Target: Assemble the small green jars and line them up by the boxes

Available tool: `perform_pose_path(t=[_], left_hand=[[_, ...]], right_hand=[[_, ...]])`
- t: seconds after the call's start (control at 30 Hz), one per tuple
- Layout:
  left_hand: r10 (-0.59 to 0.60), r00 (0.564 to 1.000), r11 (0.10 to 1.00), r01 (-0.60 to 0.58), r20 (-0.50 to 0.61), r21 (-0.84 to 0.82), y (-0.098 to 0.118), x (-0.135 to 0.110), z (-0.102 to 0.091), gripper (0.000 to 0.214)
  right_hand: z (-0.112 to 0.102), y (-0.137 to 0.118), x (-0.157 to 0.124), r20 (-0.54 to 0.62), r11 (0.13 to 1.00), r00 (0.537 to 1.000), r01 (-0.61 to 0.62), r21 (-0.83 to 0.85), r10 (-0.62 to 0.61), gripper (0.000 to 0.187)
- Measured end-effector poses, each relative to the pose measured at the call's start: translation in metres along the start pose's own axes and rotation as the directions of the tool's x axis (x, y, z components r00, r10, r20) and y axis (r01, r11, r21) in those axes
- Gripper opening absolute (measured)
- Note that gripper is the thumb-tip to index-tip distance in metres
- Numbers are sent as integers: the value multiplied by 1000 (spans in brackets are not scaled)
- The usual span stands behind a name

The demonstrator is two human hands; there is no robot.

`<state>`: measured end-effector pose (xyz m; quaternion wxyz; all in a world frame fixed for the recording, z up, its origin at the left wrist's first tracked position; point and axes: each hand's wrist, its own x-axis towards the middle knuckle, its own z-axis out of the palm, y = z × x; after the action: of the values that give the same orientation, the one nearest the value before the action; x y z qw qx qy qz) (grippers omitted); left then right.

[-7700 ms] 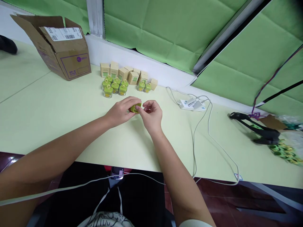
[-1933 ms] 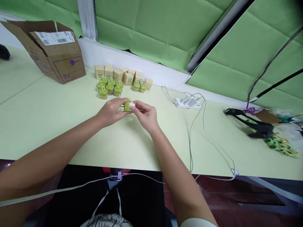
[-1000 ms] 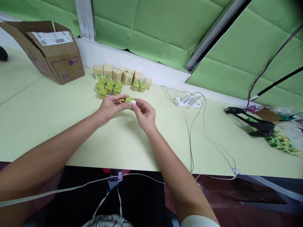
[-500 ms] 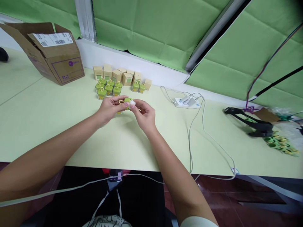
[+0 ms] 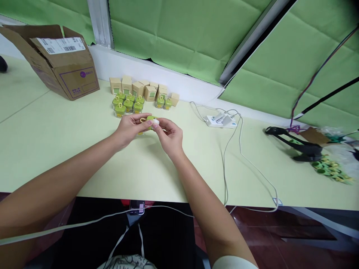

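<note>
Above the table, my left hand (image 5: 129,129) is closed on a green lid (image 5: 150,118) with a pale yellow loop at its left end. My right hand (image 5: 171,137) pinches a small white rounded piece (image 5: 156,121) against the lid's right side. Fingers cover part of both. Below them, a clear jar part (image 5: 140,133) shows partly behind my left fingers. Just beyond my hands stand several small clear jars with green looped lids (image 5: 128,105), grouped on the table. Two more such jars (image 5: 160,102) stand to their right.
Several small cardboard boxes (image 5: 138,89) line the back of the table (image 5: 134,172). At the left is a large open carton (image 5: 75,76). A power strip (image 5: 220,121) with white cables lies right of centre. Farther right are a black strap-like object (image 5: 305,149) and green-yellow pieces (image 5: 332,171).
The view has shifted very slightly. Both hands keep the same hold on the lid and the white piece, with no other clear difference.
</note>
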<state>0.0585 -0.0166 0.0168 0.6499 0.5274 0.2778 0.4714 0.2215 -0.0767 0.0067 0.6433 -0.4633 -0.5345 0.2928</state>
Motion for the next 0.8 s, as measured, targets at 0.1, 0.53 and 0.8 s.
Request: perform_pose_path(t=[0.1,0.53,0.8], left_hand=[[-12,1000,1000,12,2,24,0,0,0,64],[-64,998,996,63,16,63,5,1,-1,61],[-66,998,996,67,16,-56,6,3,-1,57]], right_hand=[[-1,-1,0,4,1000,1000,-9,-17,9,51],[-5,1,0,7,993,994,-110,-35,111,62],[-7,9,9,13,995,995,-98,-32,98,66]])
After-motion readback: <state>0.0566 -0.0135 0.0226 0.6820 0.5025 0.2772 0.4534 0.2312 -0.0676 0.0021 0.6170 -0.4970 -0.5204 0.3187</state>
